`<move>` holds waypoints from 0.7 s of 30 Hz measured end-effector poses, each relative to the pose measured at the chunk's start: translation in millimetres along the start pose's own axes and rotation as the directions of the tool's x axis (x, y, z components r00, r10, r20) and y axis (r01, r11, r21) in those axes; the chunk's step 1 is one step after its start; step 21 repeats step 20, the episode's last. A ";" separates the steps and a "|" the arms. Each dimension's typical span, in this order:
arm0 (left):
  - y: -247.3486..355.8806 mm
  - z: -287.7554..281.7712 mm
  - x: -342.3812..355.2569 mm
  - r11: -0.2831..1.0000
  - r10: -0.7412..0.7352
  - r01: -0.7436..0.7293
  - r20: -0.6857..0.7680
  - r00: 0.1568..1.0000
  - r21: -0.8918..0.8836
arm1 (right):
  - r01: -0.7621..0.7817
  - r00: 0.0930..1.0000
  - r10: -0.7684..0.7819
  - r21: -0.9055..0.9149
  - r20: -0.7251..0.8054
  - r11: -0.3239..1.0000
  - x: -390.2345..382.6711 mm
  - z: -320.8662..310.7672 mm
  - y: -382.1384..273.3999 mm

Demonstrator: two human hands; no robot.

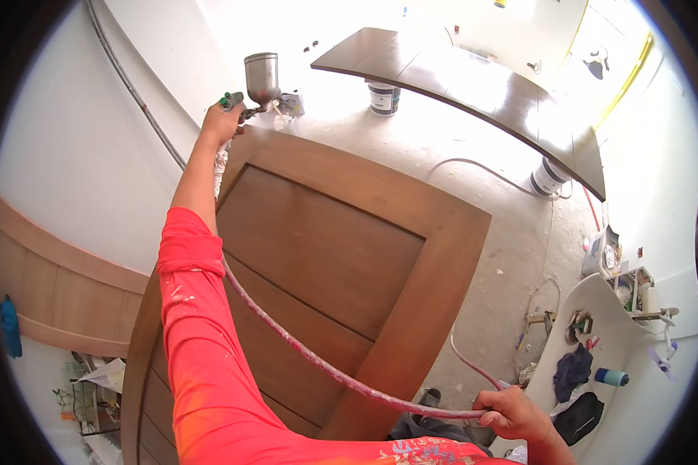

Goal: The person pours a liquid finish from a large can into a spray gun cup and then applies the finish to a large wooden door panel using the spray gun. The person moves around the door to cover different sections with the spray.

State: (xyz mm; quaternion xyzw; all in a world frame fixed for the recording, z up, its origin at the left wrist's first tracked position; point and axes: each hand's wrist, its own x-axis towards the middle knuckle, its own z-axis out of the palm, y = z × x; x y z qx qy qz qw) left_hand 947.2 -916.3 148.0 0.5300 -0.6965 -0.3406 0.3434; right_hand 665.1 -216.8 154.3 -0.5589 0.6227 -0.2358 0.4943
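Note:
My left hand (223, 124) is stretched out to the far left, its fingers wrapped round the handle of a paint spray gun (262, 81) with a metal cup on top. The gun is over the far left corner of a brown panelled wooden door (326, 225), which lies flat in front of me. A pinkish-red air hose (310, 355) runs down from the gun and sags across the door. At the lower right my right hand (512, 412) is closed round this hose, beyond the door's near right edge. My left arm hides part of the door.
A second dark panel (457, 81) rests on paint buckets (383, 99) at the back. Hoses trail over the concrete floor (473, 263). On the right, a white tub (589, 325) holds dark cloths and small items. A lighter wooden panel (70, 271) leans by the left wall.

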 end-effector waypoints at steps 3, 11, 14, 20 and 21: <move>-16.6 -16.4 22.7 0.993 0.032 -0.026 -0.054 0.998 0.112 | 0.006 0.999 -0.005 -0.035 0.033 0.999 13.4 5.2 1.9; -61.8 -40.7 35.5 0.780 0.338 -0.122 -0.250 0.907 0.614 | 0.001 1.000 0.000 -0.031 0.030 1.000 20.6 17.0 -2.5; -21.6 -18.0 3.6 0.932 0.077 -0.032 -0.113 0.991 0.360 | -0.055 0.998 0.055 0.058 -0.002 0.997 8.0 18.6 -1.8; -6.0 4.5 -48.2 0.996 0.083 -0.084 0.040 0.996 0.032 | -0.076 0.997 0.079 0.102 -0.020 0.992 -47.6 23.6 24.0; -6.0 4.5 -48.2 0.996 0.083 -0.084 0.040 0.996 0.032 | -0.076 0.997 0.079 0.102 -0.020 0.992 -47.6 23.6 24.0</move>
